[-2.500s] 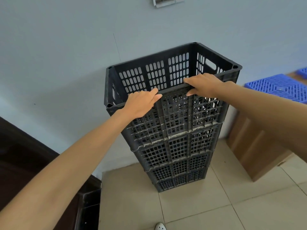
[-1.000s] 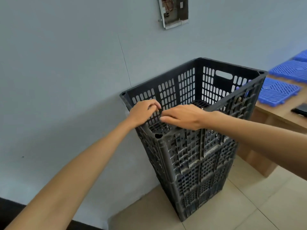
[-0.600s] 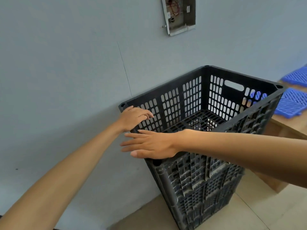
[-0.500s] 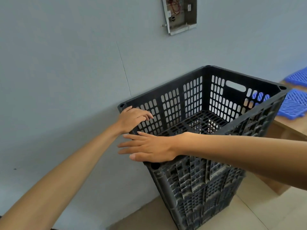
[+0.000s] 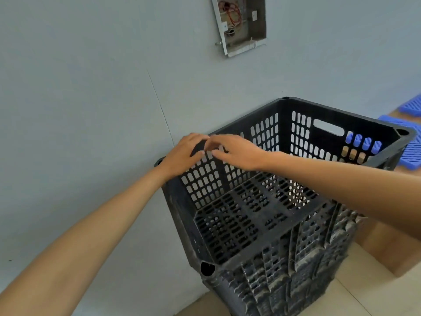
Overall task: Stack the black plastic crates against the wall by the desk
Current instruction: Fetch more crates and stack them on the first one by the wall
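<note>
Against the wall: crate stack, both hands at far rim

Beside the wooden desk, the stack of black crates stands on the tiled floor, its far side close against the grey wall. The top crate sits upright on the stack.

- Left hand: fingers curled over the wall-side rim, grasping the top crate.
- Right hand: fingers laid on the same rim, just beside the left; blur prevents telling whether it grasps.

Blue grid mats lie on the desk. An open junction box is set in the wall above
</note>
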Action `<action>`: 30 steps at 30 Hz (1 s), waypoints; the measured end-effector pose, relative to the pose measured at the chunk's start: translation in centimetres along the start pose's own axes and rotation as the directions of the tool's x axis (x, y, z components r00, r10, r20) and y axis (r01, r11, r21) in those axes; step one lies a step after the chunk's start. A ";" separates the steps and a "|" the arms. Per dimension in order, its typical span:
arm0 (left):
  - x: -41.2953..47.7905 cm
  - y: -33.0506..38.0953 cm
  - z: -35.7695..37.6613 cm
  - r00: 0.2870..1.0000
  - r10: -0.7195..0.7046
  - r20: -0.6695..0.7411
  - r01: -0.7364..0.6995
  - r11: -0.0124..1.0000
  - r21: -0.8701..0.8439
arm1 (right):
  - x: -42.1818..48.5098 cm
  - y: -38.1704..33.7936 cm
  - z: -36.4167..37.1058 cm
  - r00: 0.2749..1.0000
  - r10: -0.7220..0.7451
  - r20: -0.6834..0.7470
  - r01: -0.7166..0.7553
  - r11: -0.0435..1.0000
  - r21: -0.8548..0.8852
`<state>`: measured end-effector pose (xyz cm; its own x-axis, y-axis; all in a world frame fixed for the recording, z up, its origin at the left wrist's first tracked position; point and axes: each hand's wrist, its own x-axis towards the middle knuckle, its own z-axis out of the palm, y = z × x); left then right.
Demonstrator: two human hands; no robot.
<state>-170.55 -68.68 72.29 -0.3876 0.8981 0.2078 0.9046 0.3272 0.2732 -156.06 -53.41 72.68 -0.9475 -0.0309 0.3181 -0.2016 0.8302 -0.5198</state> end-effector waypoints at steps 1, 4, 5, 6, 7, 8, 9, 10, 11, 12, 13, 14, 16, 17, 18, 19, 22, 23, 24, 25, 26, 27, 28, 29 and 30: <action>1.3 0.0 0.2 1.000 0.003 0.015 -0.004 1.000 0.023 | 0.9 1.8 -0.4 0.998 0.066 -0.005 -0.066 0.994 -0.083; 4.8 -0.1 0.7 0.999 -0.014 0.036 0.012 0.999 0.047 | 3.1 5.9 -1.1 0.982 0.189 -0.009 -0.184 0.940 -0.286; 5.8 -0.1 0.9 0.999 -0.018 0.041 0.016 0.999 0.049 | 3.8 6.9 -1.2 0.981 0.193 -0.027 -0.191 0.929 -0.318; 6.7 -0.1 1.2 0.999 -0.018 0.050 0.016 0.999 0.045 | 4.3 7.8 -1.2 0.981 0.187 -0.046 -0.192 0.920 -0.341; 7.3 -0.2 1.5 0.997 -0.015 0.072 0.012 0.999 0.040 | 4.8 8.5 -1.3 0.981 0.183 -0.057 -0.191 0.911 -0.367; 7.6 -0.4 2.0 0.995 -0.009 0.101 0.004 0.999 0.049 | 5.0 9.3 -1.3 0.982 0.185 -0.050 -0.189 0.896 -0.402; 7.7 -0.7 2.6 0.992 -0.002 0.130 -0.010 0.996 0.087 | 5.1 10.0 -1.3 0.982 0.189 -0.022 -0.179 0.878 -0.444; 7.7 -1.1 3.2 0.989 0.005 0.148 -0.027 0.989 0.147 | 4.9 10.6 -1.1 0.981 0.193 0.011 -0.163 0.860 -0.484; 7.6 -1.5 3.8 0.988 0.012 0.151 -0.043 0.978 0.203 | 4.6 11.2 -0.8 0.980 0.196 0.036 -0.151 0.847 -0.510; 7.6 -1.9 4.2 0.990 0.019 0.143 -0.054 0.969 0.241 | 4.4 11.7 -0.5 0.979 0.200 0.048 -0.147 0.842 -0.519; 7.6 -2.2 4.4 0.991 0.024 0.132 -0.059 0.962 0.266 | 4.2 12.1 -0.3 0.977 0.206 0.054 -0.148 0.842 -0.519; 7.5 -2.3 4.5 0.992 0.027 0.124 -0.062 0.956 0.285 | 4.1 12.2 -0.1 0.975 0.212 0.062 -0.151 0.844 -0.515; 7.4 -2.4 4.5 0.991 0.032 0.130 -0.071 0.949 0.306 | 4.1 12.2 0.3 0.973 0.222 0.062 -0.162 0.849 -0.503; 7.4 -2.4 4.5 0.990 0.035 0.139 -0.077 0.948 0.310 | 4.0 12.1 0.4 0.974 0.221 0.054 -0.165 0.850 -0.501; 7.3 -2.4 4.6 0.987 0.034 0.154 -0.082 0.946 0.314 | 3.9 12.1 0.6 0.975 0.215 0.048 -0.164 0.852 -0.497; 7.3 -2.4 4.6 0.985 0.028 0.171 -0.083 0.943 0.322 | 3.7 12.1 0.6 0.977 0.209 0.042 -0.161 0.854 -0.495; 7.6 -2.2 4.3 0.977 -0.001 0.215 -0.077 0.933 0.351 | 3.5 12.0 0.2 0.978 0.202 0.052 -0.147 0.843 -0.517; 7.7 -2.1 4.0 0.973 -0.007 0.233 -0.078 0.932 0.353 | 3.7 11.9 -0.1 0.976 0.207 0.062 -0.144 0.839 -0.525; 7.8 -2.0 3.8 0.968 -0.014 0.252 -0.077 0.934 0.349 | 3.8 11.7 -0.3 0.974 0.213 0.074 -0.143 0.836 -0.529; 7.9 -1.9 3.5 0.962 -0.021 0.273 -0.074 0.939 0.335 | 3.9 11.4 -0.6 0.971 0.220 0.092 -0.139 0.836 -0.531; 7.9 -1.8 3.3 0.956 -0.025 0.291 -0.071 0.946 0.315 | 3.8 11.2 -0.8 0.968 0.226 0.111 -0.134 0.836 -0.532; 8.1 -1.5 3.2 0.954 -0.023 0.299 -0.070 0.953 0.295 | 3.6 11.2 -1.1 0.965 0.232 0.123 -0.134 0.837 -0.530; 8.4 -1.1 3.2 0.955 -0.017 0.296 -0.070 0.958 0.279 | 3.3 11.3 -1.5 0.962 0.243 0.123 -0.143 0.837 -0.528; 9.0 -0.5 3.2 0.958 -0.009 0.285 -0.071 0.961 0.267 | 2.8 11.6 -2.2 0.960 0.256 0.112 -0.161 0.834 -0.527; 9.8 0.5 3.4 0.964 0.001 0.266 -0.073 0.963 0.260 | 2.1 12.0 -3.0 0.959 0.269 0.091 -0.182 0.828 -0.530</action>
<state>-173.30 -58.73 71.23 -0.3257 0.9442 -0.0493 0.9453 0.3263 0.0037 -159.76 -41.79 69.52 -0.9853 0.1434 0.0927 0.1373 0.9882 -0.0683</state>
